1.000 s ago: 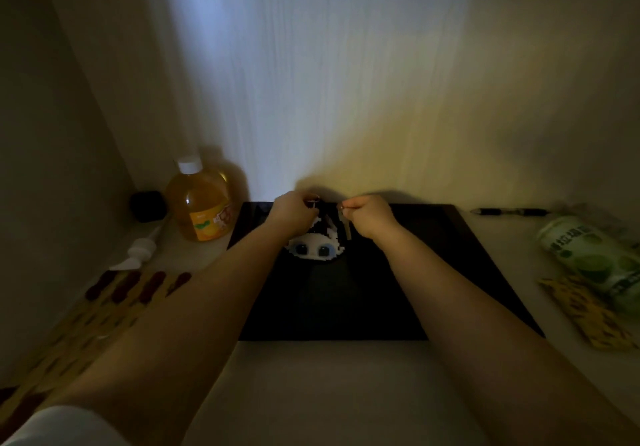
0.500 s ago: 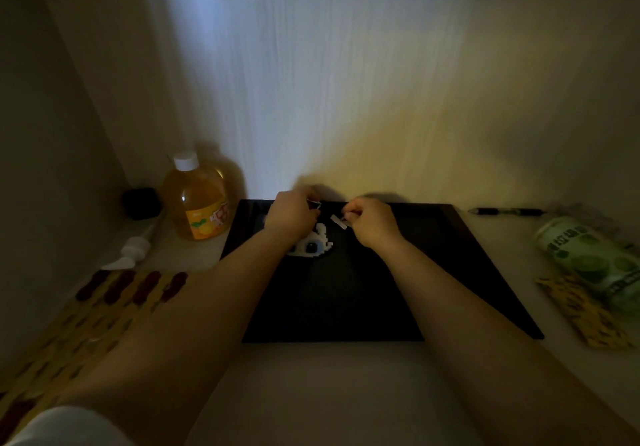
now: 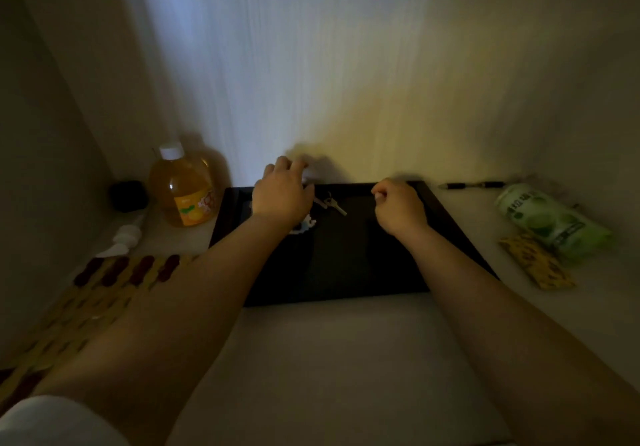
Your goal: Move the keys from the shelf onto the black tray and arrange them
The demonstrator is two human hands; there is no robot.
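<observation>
The keys [image 3: 330, 204] lie on the black tray [image 3: 363, 265], near its far edge and a little left of the middle, two blades fanned out toward the right. A small black-and-white charm [image 3: 304, 225] sits on the tray just in front of them, half hidden under the left wrist; whether it hangs on the same ring cannot be told in this dim light.

The left hand [image 3: 282, 192] hovers over the far left of the tray, fingers spread and loosely open, the fingertips reaching past the far rim toward the wall, and it grips nothing that can be seen. The right hand [image 3: 398, 206] is curled into a loose fist over the far right of the tray, well apart from the keys; whether anything is pinched inside it cannot be told.

The step in hand looks like the arranging. To do it well, press the ring flat with one fingertip and nudge each blade with the other hand, so the bunch does not skid on the smooth tray. Lay the blades side by side and not crossed, and draw the charm clear so that it does not lie over them. Keep the forearms lifted: the orange bottle [image 3: 183, 189] stands just beside the tray's left edge and could be knocked
</observation>
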